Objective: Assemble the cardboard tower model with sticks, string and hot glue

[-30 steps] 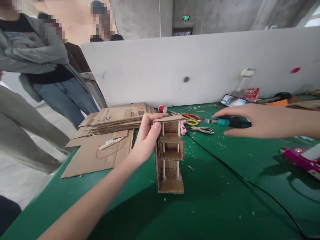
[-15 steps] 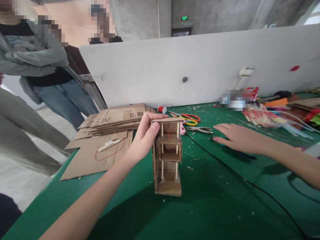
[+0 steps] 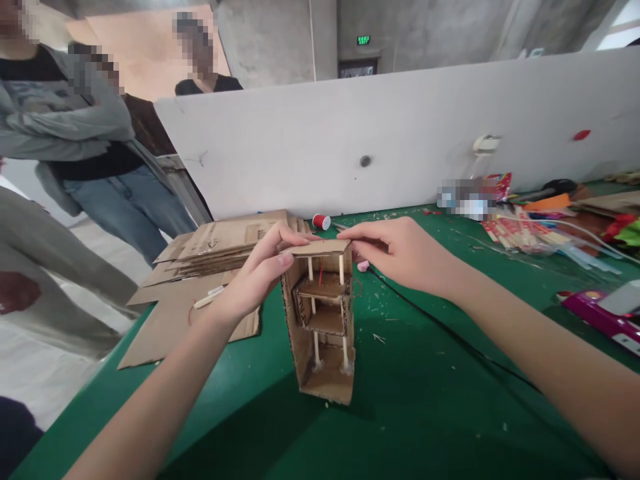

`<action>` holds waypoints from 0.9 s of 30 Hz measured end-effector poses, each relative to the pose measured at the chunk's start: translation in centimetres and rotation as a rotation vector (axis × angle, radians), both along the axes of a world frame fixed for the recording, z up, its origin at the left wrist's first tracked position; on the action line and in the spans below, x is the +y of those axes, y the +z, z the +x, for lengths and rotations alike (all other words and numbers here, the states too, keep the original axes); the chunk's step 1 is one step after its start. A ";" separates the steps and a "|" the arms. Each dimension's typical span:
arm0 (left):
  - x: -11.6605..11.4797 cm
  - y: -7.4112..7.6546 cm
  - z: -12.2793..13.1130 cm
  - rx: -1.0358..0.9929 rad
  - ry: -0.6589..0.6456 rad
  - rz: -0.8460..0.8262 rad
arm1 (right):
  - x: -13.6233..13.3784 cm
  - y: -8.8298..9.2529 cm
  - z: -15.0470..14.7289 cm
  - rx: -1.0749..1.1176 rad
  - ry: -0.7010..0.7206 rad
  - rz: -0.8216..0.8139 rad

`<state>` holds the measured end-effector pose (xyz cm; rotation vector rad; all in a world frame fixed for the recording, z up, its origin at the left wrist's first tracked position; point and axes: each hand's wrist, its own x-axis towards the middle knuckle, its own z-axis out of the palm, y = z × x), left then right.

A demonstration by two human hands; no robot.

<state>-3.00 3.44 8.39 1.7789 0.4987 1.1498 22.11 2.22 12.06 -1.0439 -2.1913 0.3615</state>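
A narrow cardboard structure (image 3: 325,387) with shelves and pale sticks inside stands upright on the green table, a red thread hanging in its top compartment. My left hand (image 3: 265,267) grips its top left edge, thumb in front and fingers over the top. My right hand (image 3: 400,250) is at the top right corner, with thumb and fingertips drawn together there; what they hold, if anything, is too small to tell. Behind the top lies a red thread spool (image 3: 321,222). A pink tool tip (image 3: 363,266) with a black cable shows below my right hand.
Stacked cardboard sheets (image 3: 200,257) lie at the left, with a pale-handled tool (image 3: 209,298) on them. Craft supplies (image 3: 530,230) and a purple device (image 3: 600,313) are at the right. A white board (image 3: 280,153) stands behind; people stand at the left (image 3: 75,133).
My right hand has moved left from beside the pliers to the structure's top right corner. The structure has turned and shifted slightly left, with my left hand still on it.
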 end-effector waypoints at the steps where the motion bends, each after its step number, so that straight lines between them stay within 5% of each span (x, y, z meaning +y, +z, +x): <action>1: 0.0 0.2 -0.2 0.028 0.000 -0.015 | 0.0 -0.1 -0.1 0.015 -0.002 0.003; 11: -0.2 1.2 -0.4 0.144 0.140 -0.036 | 1.2 -0.3 -0.7 0.041 0.006 -0.115; 20: -0.4 1.7 0.4 0.177 0.238 -0.057 | 0.5 5.4 -0.2 -0.438 0.013 -0.229; 23: -0.2 1.6 0.4 0.161 0.268 -0.063 | 0.3 5.9 -0.3 -0.418 -0.061 -0.216; 27: 0.0 1.5 0.0 0.150 0.280 -0.067 | 1.1 4.9 -0.5 -0.230 0.030 -0.308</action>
